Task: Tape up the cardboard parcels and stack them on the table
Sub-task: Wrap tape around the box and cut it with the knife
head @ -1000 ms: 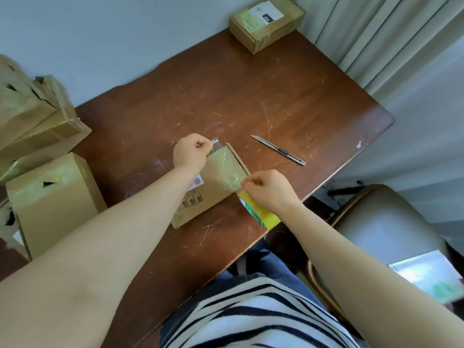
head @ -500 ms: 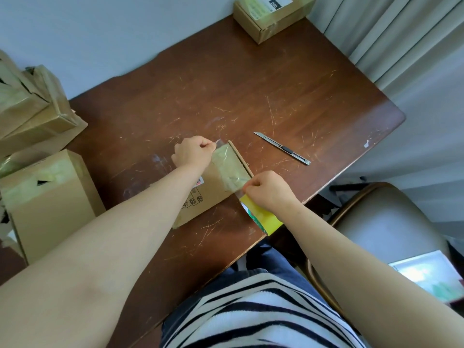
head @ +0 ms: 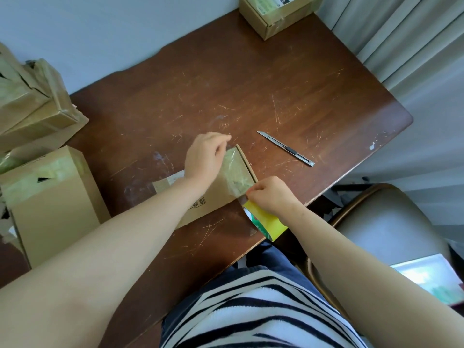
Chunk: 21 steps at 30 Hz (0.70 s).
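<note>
Head view. Right grip (head: 271, 197) clenched on roll (head: 266, 222). Tape (head: 237, 172) runs from it across box (head: 218, 190) toward left grip (head: 204, 156), which is blurred: cannot tell if pinching or pressing. Box lies on desk (head: 226, 84) between grips. Risk, judged: slack could wrinkle tape; a pull could slide box. Box closed, contents unseen.

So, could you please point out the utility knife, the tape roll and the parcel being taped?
utility knife (head: 286, 148), head view, its middle
tape roll (head: 271, 224), head view, yellow side
parcel being taped (head: 218, 193), head view, bare cardboard top
</note>
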Tool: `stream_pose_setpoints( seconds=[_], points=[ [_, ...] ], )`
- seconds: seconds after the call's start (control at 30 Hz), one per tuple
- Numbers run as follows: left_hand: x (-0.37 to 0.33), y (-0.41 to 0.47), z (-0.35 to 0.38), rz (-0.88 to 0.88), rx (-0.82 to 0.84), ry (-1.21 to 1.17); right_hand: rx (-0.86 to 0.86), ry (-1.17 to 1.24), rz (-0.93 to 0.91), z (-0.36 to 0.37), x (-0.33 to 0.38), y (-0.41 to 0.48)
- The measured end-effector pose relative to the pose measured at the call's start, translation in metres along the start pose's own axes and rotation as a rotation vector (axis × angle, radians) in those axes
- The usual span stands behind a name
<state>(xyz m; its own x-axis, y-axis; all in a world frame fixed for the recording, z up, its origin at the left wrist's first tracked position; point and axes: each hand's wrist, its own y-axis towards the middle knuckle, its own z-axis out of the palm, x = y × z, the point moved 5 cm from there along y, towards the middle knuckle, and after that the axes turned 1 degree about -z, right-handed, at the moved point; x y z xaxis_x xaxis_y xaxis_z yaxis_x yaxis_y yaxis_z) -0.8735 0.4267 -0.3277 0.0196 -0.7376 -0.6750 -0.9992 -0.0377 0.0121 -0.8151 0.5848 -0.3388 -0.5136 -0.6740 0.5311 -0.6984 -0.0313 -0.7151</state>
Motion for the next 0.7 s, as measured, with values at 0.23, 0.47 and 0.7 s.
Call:
stream_pose_setpoints(
  seconds=[0.23,0.47,0.7],
  points=[
    [0.014,-0.007,0.03,0.046,0.258,0.228,0.001,0.002,-0.007,0.001,0.001,-0.003],
    [0.017,-0.016,0.032,0.022,0.376,0.401,0.001,-0.057,-0.039,0.0,0.002,-0.003],
    [0.013,-0.047,0.035,0.135,0.46,0.507,-0.005,-0.043,-0.05,0.0,0.001,-0.005]
  ],
)
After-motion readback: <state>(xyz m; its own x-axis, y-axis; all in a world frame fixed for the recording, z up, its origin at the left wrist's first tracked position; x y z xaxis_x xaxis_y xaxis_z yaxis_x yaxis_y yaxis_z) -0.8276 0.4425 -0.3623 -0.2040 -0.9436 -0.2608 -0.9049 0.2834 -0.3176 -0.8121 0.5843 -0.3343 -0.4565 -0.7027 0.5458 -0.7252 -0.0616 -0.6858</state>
